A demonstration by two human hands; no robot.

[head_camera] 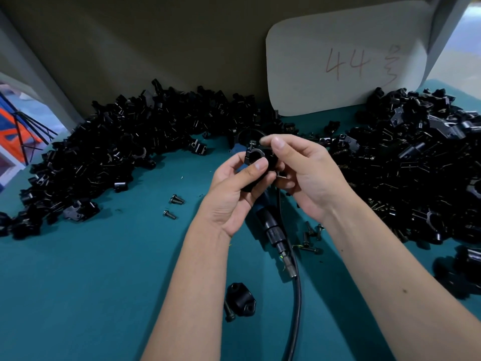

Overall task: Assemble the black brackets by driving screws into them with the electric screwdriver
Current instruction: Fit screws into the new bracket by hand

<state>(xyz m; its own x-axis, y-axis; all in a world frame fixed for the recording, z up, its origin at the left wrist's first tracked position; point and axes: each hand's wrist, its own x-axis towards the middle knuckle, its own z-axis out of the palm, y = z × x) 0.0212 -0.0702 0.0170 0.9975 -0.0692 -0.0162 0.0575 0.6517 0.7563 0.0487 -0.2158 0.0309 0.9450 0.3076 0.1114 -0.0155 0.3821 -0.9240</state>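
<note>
Holding a black bracket [256, 162] up over the teal surface [104, 269], we are gripping it in our left hand [234, 194], thumb curled across its face, so the screw hole is turning toward us. Our right hand [299, 173] is pinching something small at the bracket's top edge; it looks like a screw [252, 144] being seated, though the fingertips are hiding most of it. The electric screwdriver [273, 230] is lying on the surface directly beneath our hands, its cable [296, 308] trailing toward us, probably left there so the right hand can be grabbing it once the screw is started. Loose screws [173, 207] are lying within easy reach. Big heaps of brackets [117, 142] are banking up on both sides, and one bracket half [239, 299] is resting near our left forearm with a screw touching it
</note>
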